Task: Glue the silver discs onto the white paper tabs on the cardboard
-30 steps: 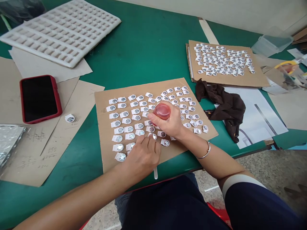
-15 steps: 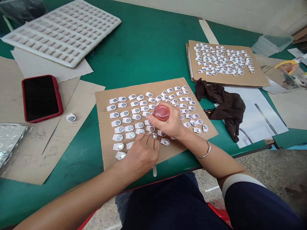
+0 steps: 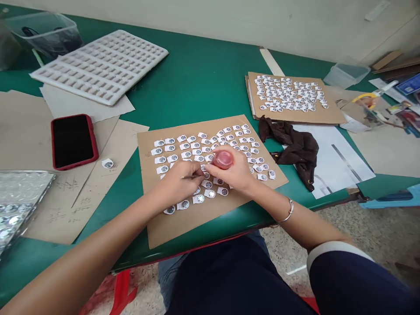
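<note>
The right hand [image 3: 239, 173] gripped a red bottle [image 3: 223, 159] and the left hand [image 3: 180, 180] pinched a thin stick [image 3: 188, 176] over discs [image 3: 210, 193] on the cardboard [image 3: 183, 232] on the counter [image 3: 203, 83], seemingly working disc by disc, so the next move appeared to want a steady touch

Navy shirt [image 3: 223, 275], white-edged sleeve [image 3: 357, 280]; silver bangle [image 3: 292, 210] round the right forearm [image 3: 308, 227]; trousers [image 3: 166, 273] seemingly blue denim.
</note>
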### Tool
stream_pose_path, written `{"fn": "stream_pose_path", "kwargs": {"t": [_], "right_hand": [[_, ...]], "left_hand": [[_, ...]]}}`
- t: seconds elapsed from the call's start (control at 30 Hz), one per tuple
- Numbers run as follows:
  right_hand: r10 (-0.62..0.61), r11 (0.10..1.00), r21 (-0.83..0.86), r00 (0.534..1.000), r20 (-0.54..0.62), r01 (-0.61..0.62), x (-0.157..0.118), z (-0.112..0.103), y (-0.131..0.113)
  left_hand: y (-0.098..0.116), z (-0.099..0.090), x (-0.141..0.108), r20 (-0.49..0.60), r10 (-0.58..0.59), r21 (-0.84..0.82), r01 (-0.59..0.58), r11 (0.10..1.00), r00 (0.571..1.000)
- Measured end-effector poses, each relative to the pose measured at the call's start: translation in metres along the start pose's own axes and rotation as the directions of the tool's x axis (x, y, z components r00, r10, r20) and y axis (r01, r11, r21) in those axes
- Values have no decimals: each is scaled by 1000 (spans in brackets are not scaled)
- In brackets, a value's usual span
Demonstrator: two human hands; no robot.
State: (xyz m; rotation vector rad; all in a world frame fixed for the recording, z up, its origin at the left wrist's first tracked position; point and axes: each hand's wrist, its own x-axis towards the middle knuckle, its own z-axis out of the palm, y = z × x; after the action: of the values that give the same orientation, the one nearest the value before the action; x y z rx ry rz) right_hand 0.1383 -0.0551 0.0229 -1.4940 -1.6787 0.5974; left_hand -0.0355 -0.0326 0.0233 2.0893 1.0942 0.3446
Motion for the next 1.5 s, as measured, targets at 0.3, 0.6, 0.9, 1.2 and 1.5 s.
{"fn": "stream_pose_path", "kwargs": {"t": [0.3,0.6,0.9,1.2,1.5], "right_hand": [[-37,994,95,980,-197,56,-30,3,11],[85,971,240,941,-328,-4,-37,0,19],[65,982,186,964,-257,-16,-30,1,15],[63,986,165,968,-243,-23,-30,5,19],[64,988,152,969,-239,-28,-30,5,20]], "left_hand": [[-11,-2,5,48,-179,-259,185,948,983],[-14,0,1,39,-165,-217,169,961,986],[-13,-1,-2,60,-136,-177,144,974,989],[-11,-1,-3,67,-133,-182,144,973,989],[-13,0,-4,68,-138,-181,148,972,988]]}}
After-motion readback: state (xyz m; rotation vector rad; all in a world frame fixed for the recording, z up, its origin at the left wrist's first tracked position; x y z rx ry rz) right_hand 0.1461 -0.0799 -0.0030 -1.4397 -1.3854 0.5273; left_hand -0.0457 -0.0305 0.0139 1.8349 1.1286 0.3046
